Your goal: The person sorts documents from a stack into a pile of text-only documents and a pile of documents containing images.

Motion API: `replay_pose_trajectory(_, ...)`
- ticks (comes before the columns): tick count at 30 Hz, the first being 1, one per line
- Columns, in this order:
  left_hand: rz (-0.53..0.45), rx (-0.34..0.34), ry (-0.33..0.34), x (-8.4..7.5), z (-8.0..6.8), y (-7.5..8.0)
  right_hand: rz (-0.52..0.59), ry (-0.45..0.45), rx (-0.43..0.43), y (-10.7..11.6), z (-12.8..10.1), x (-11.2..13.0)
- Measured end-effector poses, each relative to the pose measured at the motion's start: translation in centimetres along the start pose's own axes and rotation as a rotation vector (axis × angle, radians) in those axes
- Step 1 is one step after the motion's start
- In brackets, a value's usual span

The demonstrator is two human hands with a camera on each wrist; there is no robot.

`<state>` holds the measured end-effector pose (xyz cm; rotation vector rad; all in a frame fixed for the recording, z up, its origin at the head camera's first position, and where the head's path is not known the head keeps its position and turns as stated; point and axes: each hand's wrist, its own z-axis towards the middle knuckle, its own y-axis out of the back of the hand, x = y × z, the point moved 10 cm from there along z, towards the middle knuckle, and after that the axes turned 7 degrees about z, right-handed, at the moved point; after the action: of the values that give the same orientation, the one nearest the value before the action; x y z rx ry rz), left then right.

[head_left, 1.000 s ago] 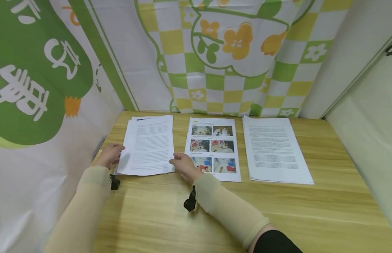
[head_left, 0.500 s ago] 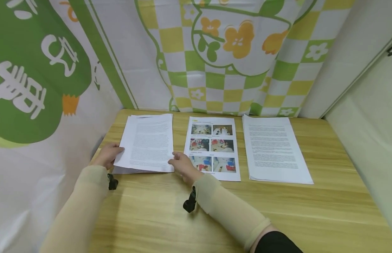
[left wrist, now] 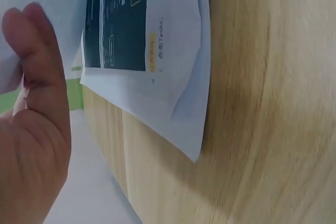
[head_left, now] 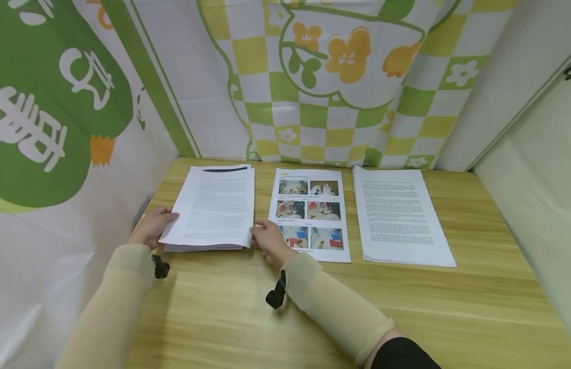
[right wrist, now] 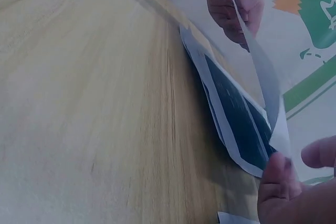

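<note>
Top sheet (head_left: 211, 207): thin paper, very light and floppy; it bends and can crease or tear if pulled hard.
Where it is: lifted a little off the left pile (head_left: 193, 248) on the desk (head_left: 313, 307).
Left hand (head_left: 151, 225): pinches the sheet's left edge, thumb on top.
Right hand (head_left: 269, 241): fingers pinch the sheet's near right corner.
Best hold: both side edges, softly, so it stays flat.
Next to it: picture page (head_left: 309, 212), then another text pile (head_left: 398, 215).

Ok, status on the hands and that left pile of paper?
Left hand and right hand each pinch the top sheet, lifted off the left pile. Photo page beside it. Nothing in the way.
</note>
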<state>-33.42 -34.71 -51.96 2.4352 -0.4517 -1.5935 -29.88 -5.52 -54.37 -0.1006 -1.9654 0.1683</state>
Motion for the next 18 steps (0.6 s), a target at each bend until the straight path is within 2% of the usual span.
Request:
replay_pose_trajectory(3,-0.031,0.05,-0.014,0.1,0.1,-0.5,0.016,0.031,-0.013,0.5,0.1,0.3)
replay_pose_trajectory(9,-0.137,0.155,-0.016,1.3,0.2,-1.3,-0.003,0.022,0.011,0.3,0.3,-0.1)
replay_pose_trajectory(15,-0.155,0.181,-0.05,1.4,0.2,-1.5,-0.105,0.016,0.001,0.1,0.1,-0.2)
replay_pose_trajectory(18,-0.162,0.175,-0.039,1.8,0.3,-1.3,-0.124,0.036,0.002,0.1,-0.1,0.1)
